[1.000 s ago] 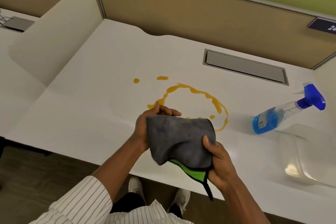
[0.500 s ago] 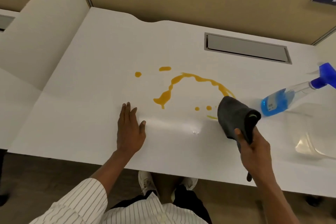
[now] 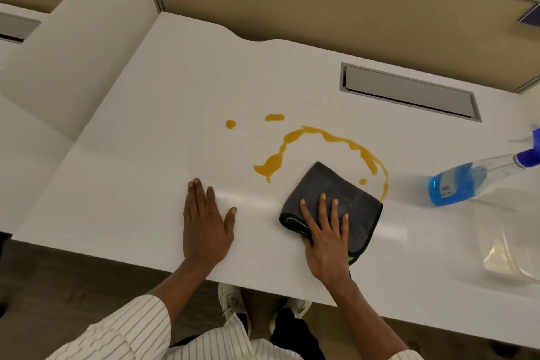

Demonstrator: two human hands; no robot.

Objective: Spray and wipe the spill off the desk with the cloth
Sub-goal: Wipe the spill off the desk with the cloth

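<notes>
A folded dark grey cloth (image 3: pixel 336 202) with a green and black trimmed edge lies flat on the white desk (image 3: pixel 146 184), near the front edge and right of centre. Its far right corner touches the near end of the spill (image 3: pixel 318 149), an orange-yellow liquid drawn out in a broken arc, with a thicker blob at its left end and a few separate drops to the far left and inside the curve. Well to the right, a clear spray bottle (image 3: pixel 467 178) lies on its side, blue liquid pooled at its base, its blue trigger head pointing off to the right, partly cut off, so perhaps not fully seen.
</notes>
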